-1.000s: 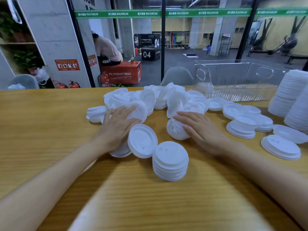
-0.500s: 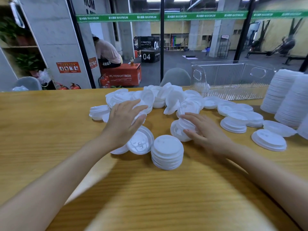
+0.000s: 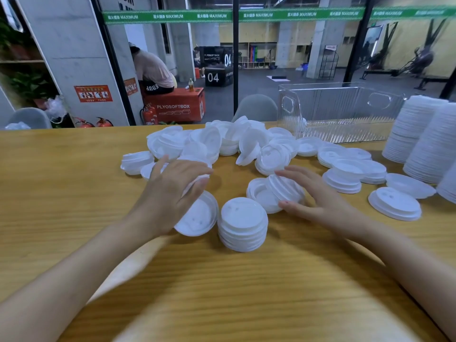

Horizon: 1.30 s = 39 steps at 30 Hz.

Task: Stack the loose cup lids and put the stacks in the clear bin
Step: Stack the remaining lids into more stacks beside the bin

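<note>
Loose white cup lids [image 3: 222, 141] lie heaped at the middle of the wooden table [image 3: 74, 193]. My left hand [image 3: 172, 191] holds a lid [image 3: 196, 182] between thumb and fingers, just above a tilted lid [image 3: 197, 215]. My right hand [image 3: 320, 198] pinches a small tilted stack of lids [image 3: 283, 191], fingers on top and thumb at its near edge. Between my hands stands a short neat stack [image 3: 243, 223]. The clear bin [image 3: 340, 112] stands at the back right, with one lid seen through its left wall.
Tall stacks of lids [image 3: 419, 134] stand at the right edge. Several short stacks and single lids [image 3: 394, 203] lie between them and my right hand. Behind the table is a glass wall; a person sits on a red box beyond it.
My left hand has closed on a lid from the near edge of the pile. My right hand has tipped its small stack up and taken it between thumb and fingers.
</note>
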Tool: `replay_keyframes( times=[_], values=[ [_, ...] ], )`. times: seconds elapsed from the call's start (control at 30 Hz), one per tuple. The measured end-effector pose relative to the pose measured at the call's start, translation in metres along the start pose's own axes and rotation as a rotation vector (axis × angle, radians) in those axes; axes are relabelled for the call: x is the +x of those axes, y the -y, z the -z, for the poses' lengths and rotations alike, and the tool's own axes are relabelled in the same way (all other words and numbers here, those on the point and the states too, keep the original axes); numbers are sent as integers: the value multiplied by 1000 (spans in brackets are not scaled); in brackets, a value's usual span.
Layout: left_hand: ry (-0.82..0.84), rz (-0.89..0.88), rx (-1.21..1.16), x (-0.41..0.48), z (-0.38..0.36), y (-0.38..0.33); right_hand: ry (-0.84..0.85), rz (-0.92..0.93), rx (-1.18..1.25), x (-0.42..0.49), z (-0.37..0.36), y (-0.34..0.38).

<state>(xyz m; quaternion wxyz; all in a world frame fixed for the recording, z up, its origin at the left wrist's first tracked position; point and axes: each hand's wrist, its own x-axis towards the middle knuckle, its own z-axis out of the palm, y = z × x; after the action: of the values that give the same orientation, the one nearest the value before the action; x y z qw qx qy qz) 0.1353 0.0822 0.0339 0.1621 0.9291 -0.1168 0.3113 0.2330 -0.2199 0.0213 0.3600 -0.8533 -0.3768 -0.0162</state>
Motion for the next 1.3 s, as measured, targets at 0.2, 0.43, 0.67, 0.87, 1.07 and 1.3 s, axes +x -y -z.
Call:
replay_keyframes(
  times=[0.2,0.43,0.67,0.87,1.07,1.3],
  values=[
    [79,-126,-92,-21,-13,-15,-37,-96,8,-4,-1,-1],
    [113,-128,-151,-26,-16,-15,-57,-144,74,-2,-4,-3],
    [132,-132,-164,-29,-15,-17,-192,-138,208,1,-5,4],
    [126,-120,-177,-28,-14,-17,-279,-58,310,0,-4,16],
    [93,18,-283,-28,-12,-18,-110,179,114,-8,-27,42],
    [99,63,-314,-27,-10,-19,-69,229,-47,-4,-38,42]
  ],
)
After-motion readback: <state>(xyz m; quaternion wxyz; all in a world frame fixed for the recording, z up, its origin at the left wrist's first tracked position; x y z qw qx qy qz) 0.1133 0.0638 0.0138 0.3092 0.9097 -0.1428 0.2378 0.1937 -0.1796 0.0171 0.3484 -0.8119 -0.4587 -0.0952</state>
